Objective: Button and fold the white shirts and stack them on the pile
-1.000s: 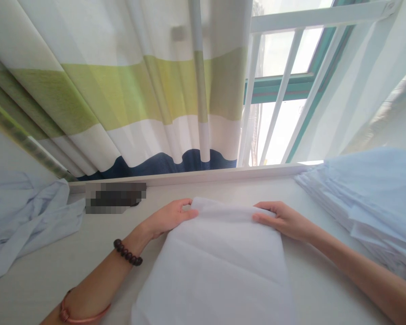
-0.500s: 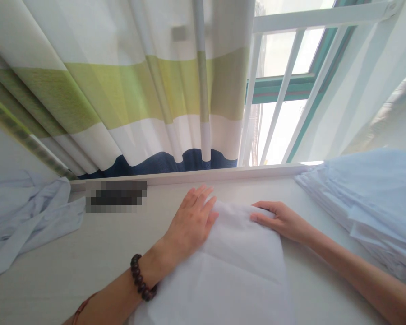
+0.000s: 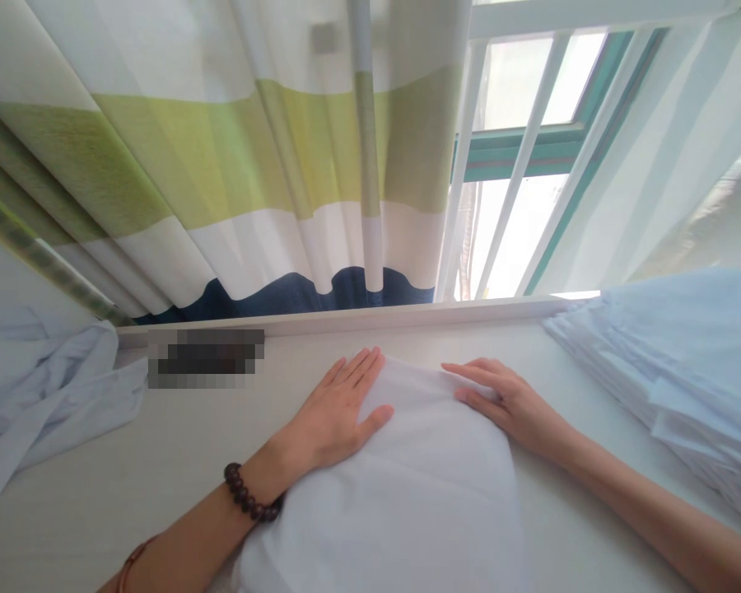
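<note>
A folded white cloth (image 3: pixel 426 486) lies on the pale tabletop in front of me, its far end between my hands. My left hand (image 3: pixel 339 412) is open along the cloth's left edge, fingers together and stretched out, the thumb apart and resting on the fabric. Around that wrist is a dark beaded bracelet. At the far right corner of the cloth rests my right hand (image 3: pixel 512 403). Its fingers are extended and the thumb stands apart from them, touching the fabric without a visible grip.
A stack of folded whitish cloths (image 3: pixel 685 362) stands on the right. Crumpled white fabric (image 3: pixel 55 395) lies at the left, near a blurred dark object (image 3: pixel 207 352). Behind the table's raised back edge (image 3: pixel 346 319) hang striped curtains (image 3: pixel 222 165), beside white bars (image 3: pixel 531 123) and a window.
My left hand has shifted slightly left and its thumb has spread away. The fingers of my right hand have straightened, and the cloth's far end looks more rounded.
</note>
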The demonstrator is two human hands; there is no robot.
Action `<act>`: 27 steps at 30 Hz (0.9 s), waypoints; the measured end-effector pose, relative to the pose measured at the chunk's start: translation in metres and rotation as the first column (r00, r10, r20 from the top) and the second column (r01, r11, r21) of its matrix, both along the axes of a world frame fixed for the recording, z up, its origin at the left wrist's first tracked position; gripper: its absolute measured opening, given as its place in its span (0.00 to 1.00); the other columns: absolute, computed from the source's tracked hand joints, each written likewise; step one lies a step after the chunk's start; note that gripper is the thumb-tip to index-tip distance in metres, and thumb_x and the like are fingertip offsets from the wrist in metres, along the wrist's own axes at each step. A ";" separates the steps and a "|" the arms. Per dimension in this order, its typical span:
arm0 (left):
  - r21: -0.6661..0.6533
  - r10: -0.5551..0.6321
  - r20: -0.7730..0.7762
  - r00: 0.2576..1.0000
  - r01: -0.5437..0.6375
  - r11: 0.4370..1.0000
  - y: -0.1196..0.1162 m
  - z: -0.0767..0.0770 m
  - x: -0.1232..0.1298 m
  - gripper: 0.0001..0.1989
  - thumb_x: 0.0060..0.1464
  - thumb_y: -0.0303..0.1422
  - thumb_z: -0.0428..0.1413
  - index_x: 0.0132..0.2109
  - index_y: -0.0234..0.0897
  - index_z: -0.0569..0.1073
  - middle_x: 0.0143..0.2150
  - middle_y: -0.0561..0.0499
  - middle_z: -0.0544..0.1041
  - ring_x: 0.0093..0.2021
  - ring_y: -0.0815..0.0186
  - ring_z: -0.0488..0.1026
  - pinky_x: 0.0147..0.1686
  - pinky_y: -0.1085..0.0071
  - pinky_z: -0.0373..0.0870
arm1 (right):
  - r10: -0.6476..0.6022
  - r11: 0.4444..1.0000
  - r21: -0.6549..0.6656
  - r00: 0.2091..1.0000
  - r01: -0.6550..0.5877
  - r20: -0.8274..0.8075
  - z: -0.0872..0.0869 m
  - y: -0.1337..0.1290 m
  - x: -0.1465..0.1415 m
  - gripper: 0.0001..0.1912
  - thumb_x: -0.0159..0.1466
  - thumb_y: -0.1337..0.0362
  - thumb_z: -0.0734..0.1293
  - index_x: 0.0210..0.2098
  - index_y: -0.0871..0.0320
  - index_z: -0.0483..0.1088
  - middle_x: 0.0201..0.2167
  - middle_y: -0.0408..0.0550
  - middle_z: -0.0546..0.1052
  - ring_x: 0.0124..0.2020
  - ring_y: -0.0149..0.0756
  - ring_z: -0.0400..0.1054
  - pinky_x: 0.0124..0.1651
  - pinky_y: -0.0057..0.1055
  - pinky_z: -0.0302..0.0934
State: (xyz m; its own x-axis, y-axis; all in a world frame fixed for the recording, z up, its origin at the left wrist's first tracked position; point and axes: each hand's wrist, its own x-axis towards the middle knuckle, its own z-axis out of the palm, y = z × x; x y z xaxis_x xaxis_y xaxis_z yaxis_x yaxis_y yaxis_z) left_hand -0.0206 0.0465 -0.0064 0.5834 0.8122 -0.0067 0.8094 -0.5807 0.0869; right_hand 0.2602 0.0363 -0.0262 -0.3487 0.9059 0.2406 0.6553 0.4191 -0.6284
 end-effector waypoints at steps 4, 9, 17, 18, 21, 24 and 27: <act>0.007 -0.001 -0.017 1.000 0.001 1.000 0.001 0.012 -0.006 0.30 0.65 0.48 0.37 0.69 0.40 0.47 0.70 0.51 0.46 0.70 0.61 0.40 0.66 0.56 0.35 | -0.093 0.995 0.027 0.996 0.093 -0.014 -0.001 0.003 -0.006 0.22 0.67 0.52 0.57 0.57 0.47 0.65 0.40 0.48 0.74 0.40 0.39 0.70 0.44 0.36 0.65; -0.032 0.131 0.016 0.991 -0.131 0.991 -0.014 0.034 -0.032 0.29 0.63 0.48 0.40 0.67 0.45 0.53 0.70 0.49 0.47 0.69 0.55 0.45 0.64 0.53 0.43 | -0.102 0.964 -0.228 0.984 0.134 0.147 0.028 -0.003 0.017 0.22 0.61 0.53 0.62 0.54 0.49 0.68 0.33 0.47 0.75 0.33 0.41 0.71 0.38 0.36 0.64; -0.212 0.449 0.034 0.893 -0.433 0.876 -0.004 0.046 -0.048 0.33 0.53 0.56 0.45 0.50 0.31 0.72 0.51 0.34 0.74 0.51 0.46 0.70 0.53 0.54 0.60 | -0.052 0.792 -0.611 0.997 0.002 -0.064 0.039 -0.018 0.028 0.25 0.59 0.39 0.60 0.27 0.56 0.68 0.23 0.46 0.75 0.21 0.34 0.67 0.24 0.30 0.60; -0.211 0.455 0.042 0.890 -0.437 0.874 -0.001 0.044 -0.046 0.33 0.53 0.57 0.46 0.48 0.31 0.72 0.49 0.34 0.74 0.50 0.45 0.71 0.52 0.54 0.61 | -0.102 0.821 -0.568 0.993 0.049 -0.061 0.035 -0.016 0.021 0.27 0.60 0.38 0.58 0.23 0.56 0.64 0.20 0.45 0.73 0.18 0.32 0.64 0.24 0.30 0.59; -0.249 0.432 0.092 0.897 -0.399 0.882 0.005 0.040 -0.041 0.29 0.50 0.57 0.49 0.43 0.33 0.71 0.44 0.37 0.76 0.46 0.47 0.72 0.47 0.57 0.63 | -0.167 0.844 -0.527 0.982 0.100 -0.082 0.029 -0.012 0.001 0.28 0.61 0.38 0.55 0.22 0.55 0.60 0.14 0.39 0.65 0.15 0.30 0.59 0.23 0.31 0.56; -0.408 0.445 0.266 0.855 -0.318 0.856 0.007 0.040 -0.042 0.24 0.48 0.52 0.55 0.42 0.37 0.67 0.38 0.45 0.76 0.39 0.52 0.74 0.38 0.64 0.68 | -0.216 0.815 -0.578 0.950 0.048 -0.225 0.032 -0.014 -0.011 0.26 0.59 0.38 0.59 0.25 0.55 0.61 0.19 0.38 0.64 0.20 0.29 0.61 0.24 0.29 0.56; -0.586 0.508 0.479 0.716 -0.170 0.793 0.005 0.045 -0.040 0.20 0.48 0.46 0.59 0.43 0.41 0.64 0.34 0.53 0.74 0.32 0.60 0.74 0.28 0.72 0.68 | -0.258 0.787 -0.614 0.876 -0.054 -0.407 0.037 -0.018 -0.017 0.24 0.58 0.39 0.62 0.29 0.55 0.61 0.26 0.40 0.69 0.28 0.32 0.66 0.31 0.29 0.60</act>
State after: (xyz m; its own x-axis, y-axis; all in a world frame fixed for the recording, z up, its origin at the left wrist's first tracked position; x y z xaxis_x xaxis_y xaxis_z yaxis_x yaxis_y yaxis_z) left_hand -0.0609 0.0518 0.0386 0.2843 0.9375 -0.2004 0.6194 -0.0201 0.7848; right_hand 0.2436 0.0179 0.0104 -0.2394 0.9376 -0.2520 0.2503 -0.1912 -0.9491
